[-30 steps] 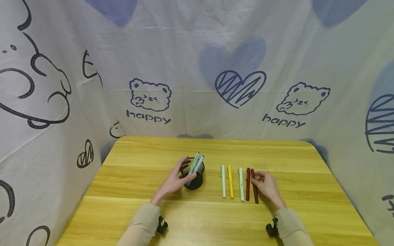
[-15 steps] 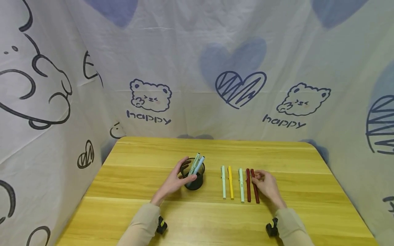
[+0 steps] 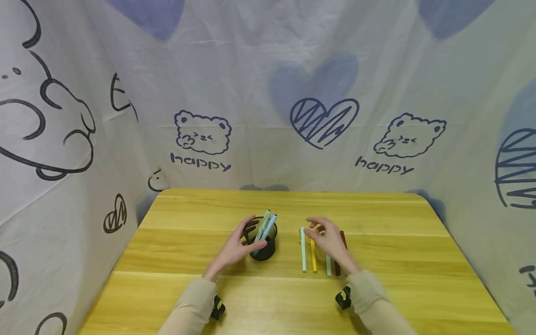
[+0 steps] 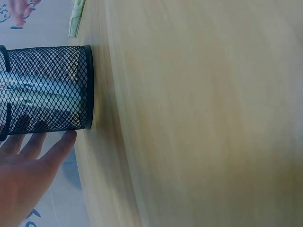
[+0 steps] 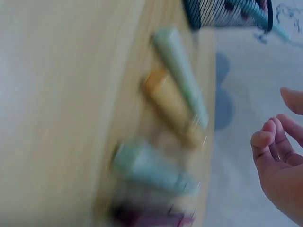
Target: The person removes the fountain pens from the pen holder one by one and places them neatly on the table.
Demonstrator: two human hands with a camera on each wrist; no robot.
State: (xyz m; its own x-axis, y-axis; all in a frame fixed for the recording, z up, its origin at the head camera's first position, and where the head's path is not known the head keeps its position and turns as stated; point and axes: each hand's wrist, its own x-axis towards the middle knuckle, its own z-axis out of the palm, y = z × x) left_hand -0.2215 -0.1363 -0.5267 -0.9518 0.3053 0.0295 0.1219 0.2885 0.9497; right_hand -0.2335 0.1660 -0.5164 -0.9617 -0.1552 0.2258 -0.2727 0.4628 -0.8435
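Observation:
My left hand [image 3: 236,246] curves round a black mesh pen holder [image 3: 264,251], thumb in front and fingers at its left and back. A green pen [image 3: 264,224] and a light blue pen [image 3: 271,224] stand tilted in the holder. My right hand [image 3: 328,239] is held above the row of pens, its loosely curled fingers near the top of a yellow pen [image 3: 313,258]; the right wrist view shows nothing in them. Left of the yellow pen lies a mint pen [image 3: 303,253]. Another mint pen [image 3: 328,266] and dark red pens [image 3: 337,269] are partly hidden under this hand and wrist.
Everything rests on a yellow wood-grain table [image 3: 167,260]. Behind it and at the sides hang white cloths [image 3: 259,139] printed with hearts and bears. In the right wrist view the pens are blurred.
My right hand has let go of the rightmost dark red pen and moved left over the row. The left hand stays on the pen holder.

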